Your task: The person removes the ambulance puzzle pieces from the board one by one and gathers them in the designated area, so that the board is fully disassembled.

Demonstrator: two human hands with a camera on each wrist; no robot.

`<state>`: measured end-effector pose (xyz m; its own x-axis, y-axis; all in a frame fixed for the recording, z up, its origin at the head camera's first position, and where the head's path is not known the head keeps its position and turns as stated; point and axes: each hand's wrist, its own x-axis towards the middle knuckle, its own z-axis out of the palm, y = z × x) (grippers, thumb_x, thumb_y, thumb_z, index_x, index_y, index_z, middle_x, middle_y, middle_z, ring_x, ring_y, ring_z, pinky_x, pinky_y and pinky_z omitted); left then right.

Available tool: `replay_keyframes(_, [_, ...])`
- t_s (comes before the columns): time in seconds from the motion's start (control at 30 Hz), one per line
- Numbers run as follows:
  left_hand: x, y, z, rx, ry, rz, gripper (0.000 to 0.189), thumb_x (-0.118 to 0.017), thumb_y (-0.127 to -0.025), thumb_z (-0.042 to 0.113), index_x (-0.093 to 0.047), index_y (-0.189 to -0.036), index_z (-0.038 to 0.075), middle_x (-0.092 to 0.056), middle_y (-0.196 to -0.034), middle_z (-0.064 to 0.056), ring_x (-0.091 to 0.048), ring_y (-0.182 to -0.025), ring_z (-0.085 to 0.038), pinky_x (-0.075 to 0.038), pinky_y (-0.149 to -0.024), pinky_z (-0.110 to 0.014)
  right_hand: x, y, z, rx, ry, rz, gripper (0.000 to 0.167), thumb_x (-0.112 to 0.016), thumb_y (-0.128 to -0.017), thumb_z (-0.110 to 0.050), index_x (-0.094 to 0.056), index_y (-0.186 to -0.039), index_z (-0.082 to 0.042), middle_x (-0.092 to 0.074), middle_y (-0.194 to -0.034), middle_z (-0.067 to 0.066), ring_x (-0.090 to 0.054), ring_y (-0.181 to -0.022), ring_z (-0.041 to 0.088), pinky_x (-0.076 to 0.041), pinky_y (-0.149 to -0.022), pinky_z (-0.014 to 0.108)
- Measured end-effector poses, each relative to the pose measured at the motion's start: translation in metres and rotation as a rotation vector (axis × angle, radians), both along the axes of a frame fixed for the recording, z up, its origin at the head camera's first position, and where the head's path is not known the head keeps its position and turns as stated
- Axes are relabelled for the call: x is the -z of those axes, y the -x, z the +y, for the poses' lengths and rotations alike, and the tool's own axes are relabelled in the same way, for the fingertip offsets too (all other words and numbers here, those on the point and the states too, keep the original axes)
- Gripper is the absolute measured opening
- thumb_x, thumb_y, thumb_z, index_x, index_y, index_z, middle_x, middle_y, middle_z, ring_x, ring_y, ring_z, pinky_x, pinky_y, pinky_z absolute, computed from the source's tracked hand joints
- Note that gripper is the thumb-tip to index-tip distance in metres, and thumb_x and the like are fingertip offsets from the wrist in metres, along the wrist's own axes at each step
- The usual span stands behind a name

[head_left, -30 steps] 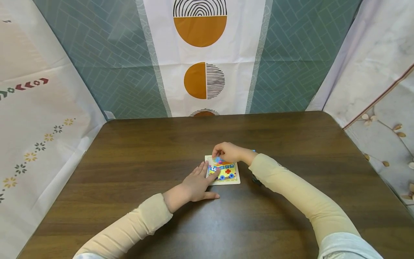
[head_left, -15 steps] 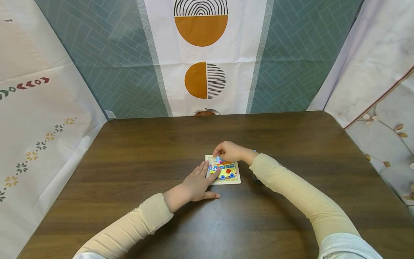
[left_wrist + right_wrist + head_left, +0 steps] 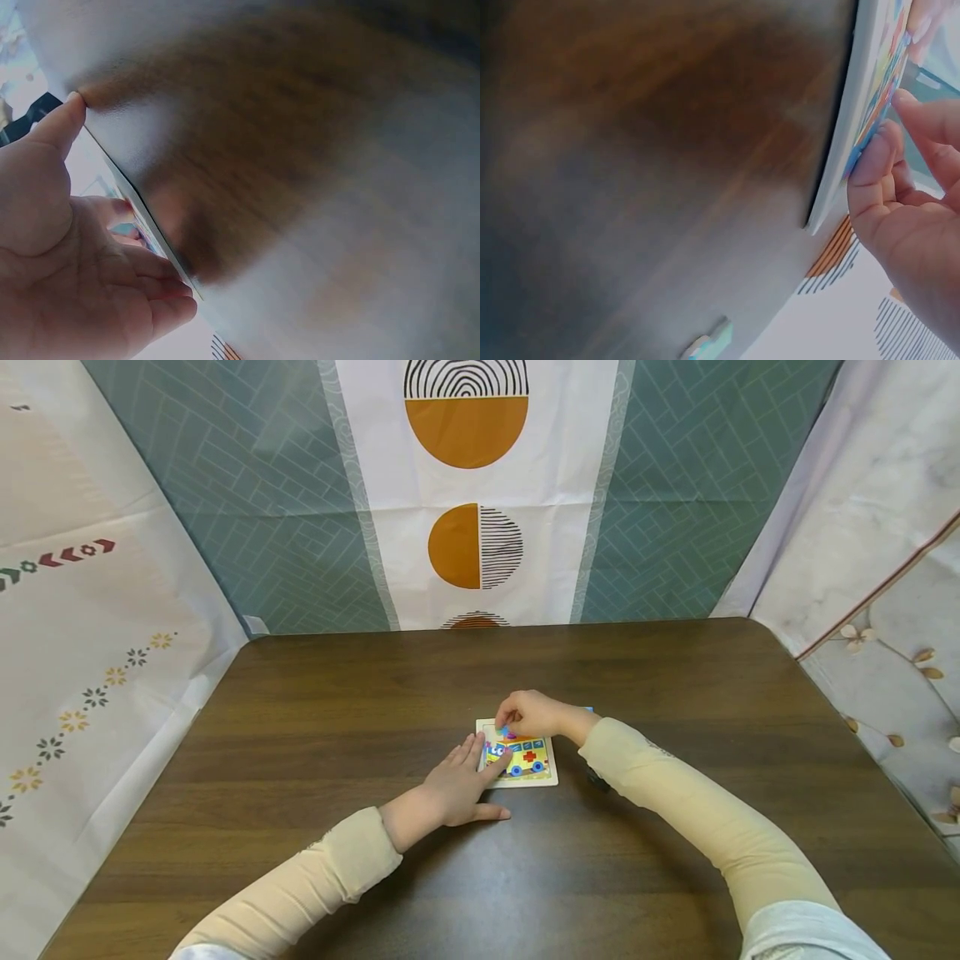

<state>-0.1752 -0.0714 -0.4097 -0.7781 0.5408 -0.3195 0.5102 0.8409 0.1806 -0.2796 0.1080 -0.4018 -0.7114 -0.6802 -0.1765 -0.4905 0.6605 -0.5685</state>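
A jigsaw puzzle board (image 3: 555, 772) with a pale frame and a yellow ambulance picture lies mid-table. Along its left edge rests my left hand (image 3: 453, 785), fingers extended, with the index finger reaching over the picture and the thumb on the table. At the upper part of the board, my right hand (image 3: 527, 713) pinches a small blue puzzle piece (image 3: 503, 732) between bent fingers and thumb. In the right wrist view, the fingertips of the right hand (image 3: 911, 176) are right at the board's colourful face; the fingers mostly hide the piece.
Another small puzzle piece (image 3: 712, 343) lies on the table, its blue edge (image 3: 588, 708) showing behind the right wrist. A dark object (image 3: 596, 778) shows beneath the right forearm. Brown wood table (image 3: 337, 693) surrounds the board; patterned cloth (image 3: 300, 527) hangs behind.
The right hand has shifted very slightly to the right with the blue piece, and its fingers now cover more of the piece. The left hand keeps its place on the board.
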Motion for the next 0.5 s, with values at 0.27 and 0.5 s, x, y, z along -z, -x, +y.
replay_keyframes(0.27, [0.0004,0.0001,-0.0006,0.001,0.005,0.002,0.082,-0.052,-0.087,0.063,-0.023,-0.153,0.023,-0.006,-0.156,-0.026,-0.010,-0.145,-0.038,-0.018,-0.118,-0.044,-0.0021,-0.0019,-0.0053,-0.018,-0.024,0.015,0.016,-0.057,-0.086,0.001,-0.069,-0.095,-0.005,-0.057,-0.090,0.007,-0.050,-0.084,0.018,-0.048,-0.082,0.029])
replay_keyframes(0.5, [-0.0009,0.0000,-0.0002,0.009,0.013,0.004,0.082,-0.052,-0.087,0.063,-0.022,-0.153,0.023,-0.006,-0.156,-0.026,-0.010,-0.145,-0.038,-0.017,-0.118,-0.043,-0.0030,-0.0009,-0.0052,-0.029,-0.035,0.027,0.017,-0.056,-0.084,0.003,-0.068,-0.093,-0.006,-0.056,-0.092,0.006,-0.048,-0.086,0.018,-0.046,-0.083,0.029])
